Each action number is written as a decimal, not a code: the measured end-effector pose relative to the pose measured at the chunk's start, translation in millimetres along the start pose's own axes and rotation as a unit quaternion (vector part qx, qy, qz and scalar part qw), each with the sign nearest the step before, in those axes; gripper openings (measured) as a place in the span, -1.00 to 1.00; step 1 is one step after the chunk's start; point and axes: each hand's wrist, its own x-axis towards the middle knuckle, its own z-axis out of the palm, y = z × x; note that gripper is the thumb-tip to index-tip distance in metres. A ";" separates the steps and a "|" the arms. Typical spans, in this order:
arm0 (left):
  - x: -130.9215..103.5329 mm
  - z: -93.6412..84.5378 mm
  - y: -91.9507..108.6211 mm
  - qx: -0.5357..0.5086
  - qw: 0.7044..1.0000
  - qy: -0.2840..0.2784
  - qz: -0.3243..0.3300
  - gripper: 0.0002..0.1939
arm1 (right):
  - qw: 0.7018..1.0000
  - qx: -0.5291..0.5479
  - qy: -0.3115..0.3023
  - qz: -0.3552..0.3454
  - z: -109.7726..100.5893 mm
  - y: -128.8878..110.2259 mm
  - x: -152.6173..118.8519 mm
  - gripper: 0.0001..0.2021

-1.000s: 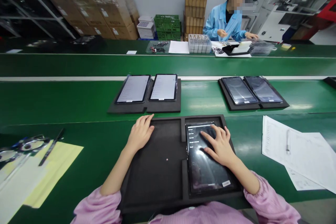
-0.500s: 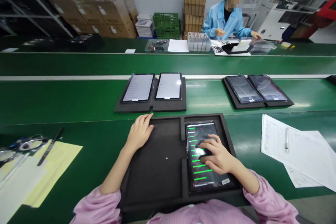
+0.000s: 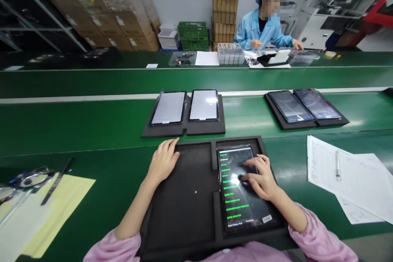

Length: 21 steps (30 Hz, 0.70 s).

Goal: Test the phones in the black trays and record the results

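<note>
Caller: Head view, and there's the switch! A second ago your tablet (image 3: 239, 208) showed a short white menu; now it's a long list of tests, mostly green.

Partner: That puts you inside the test list, I'd judge, with the few white lines perhaps still needing you. The tablet lies flat in the right compartment of the black tray (image 3: 178, 217).

Caller: And your right hand (image 3: 264, 178)?

Partner: Over the screen, fingers parted and gripping nothing; whether a fingertip touches the glass, I can't tell. Your left hand (image 3: 163, 161) is at the tray's far left corner, fingers stretched out close together, nothing held.

Caller: Look ahead of you! Those two lit tablets (image 3: 168, 107) have slid rightward along the green belt (image 3: 242, 120).

Partner: Your own tray has barely budged, so your work stays in reach.
</note>
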 end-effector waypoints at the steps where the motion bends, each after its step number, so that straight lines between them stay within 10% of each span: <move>1: -0.1 0.5 -0.8 -0.001 1.000 0.000 0.001 -0.43 | 1.000 -0.003 -0.014 0.012 0.8 0.2 1.0 -0.62; 12: 0.0 4.0 -7.9 -0.004 1.000 0.000 0.004 -0.42 | 0.993 -0.009 -0.117 0.016 12.6 -3.0 1.2 -0.71; 21: 1.1 3.7 -6.5 -0.011 1.000 0.007 0.002 -0.38 | 0.996 -0.039 -0.067 0.041 -6.4 17.2 9.2 -0.61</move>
